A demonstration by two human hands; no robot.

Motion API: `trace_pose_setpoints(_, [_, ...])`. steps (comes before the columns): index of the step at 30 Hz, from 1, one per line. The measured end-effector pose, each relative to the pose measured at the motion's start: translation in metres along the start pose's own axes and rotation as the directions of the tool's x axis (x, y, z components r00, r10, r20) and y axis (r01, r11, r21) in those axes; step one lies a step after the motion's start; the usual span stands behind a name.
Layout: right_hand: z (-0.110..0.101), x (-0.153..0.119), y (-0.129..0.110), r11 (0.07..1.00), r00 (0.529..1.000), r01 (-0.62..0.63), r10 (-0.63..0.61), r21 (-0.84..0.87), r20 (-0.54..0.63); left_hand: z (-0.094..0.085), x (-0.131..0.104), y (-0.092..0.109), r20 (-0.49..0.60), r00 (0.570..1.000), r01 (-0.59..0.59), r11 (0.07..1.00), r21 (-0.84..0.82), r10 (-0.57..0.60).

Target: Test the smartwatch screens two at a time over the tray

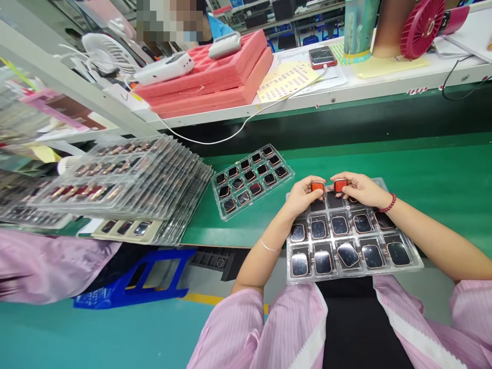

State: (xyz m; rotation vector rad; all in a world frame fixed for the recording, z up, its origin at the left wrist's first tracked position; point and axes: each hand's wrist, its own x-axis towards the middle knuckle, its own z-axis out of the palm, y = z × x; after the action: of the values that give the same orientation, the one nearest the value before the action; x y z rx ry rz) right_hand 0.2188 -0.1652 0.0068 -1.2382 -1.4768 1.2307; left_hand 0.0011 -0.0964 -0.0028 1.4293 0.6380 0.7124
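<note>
Over the far edge of a clear tray (pixel 348 242), my left hand (pixel 303 193) pinches a small square watch face (pixel 317 186) that shows reddish orange. Just right of it, my right hand (pixel 361 188) grips a similar reddish-orange watch face (pixel 340 185). The two pieces are upright and a little apart. Rows of dark square watch faces with copper-coloured rims fill the tray, which overhangs the bench's near edge above my lap. Both forearms rest along its sides and partly cover it. A second clear tray (pixel 252 179) of dark watch faces lies tilted on the green bench.
Tall stacks of filled trays (pixel 154 189) stand at the left. On the shelf (pixel 376 84) are pink foam blocks (pixel 215 77), a phone (pixel 322 57) with a white cable and a red fan (pixel 423 28). A blue stool (pixel 142 279) and a person's pink sleeve (pixel 49 264) are lower left.
</note>
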Motion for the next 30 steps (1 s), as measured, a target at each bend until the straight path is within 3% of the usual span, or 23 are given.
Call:
trace_pose_setpoints(17, [-0.0034, -0.0002, 0.0016, 0.997, 0.997, -0.069, 0.07, 0.042, -0.018, 0.0013, -0.0002, 0.0039, -0.037, 0.998, 0.05, 0.999, 0.008, -0.049])
trace_pose_setpoints(30, [-0.001, -0.004, -0.0059, 0.999, 0.999, -0.032, 0.032, 0.019, -0.027, -0.0002, -0.0008, 0.0043, -0.03, 0.999, 0.037, 0.999, -0.014, -0.037])
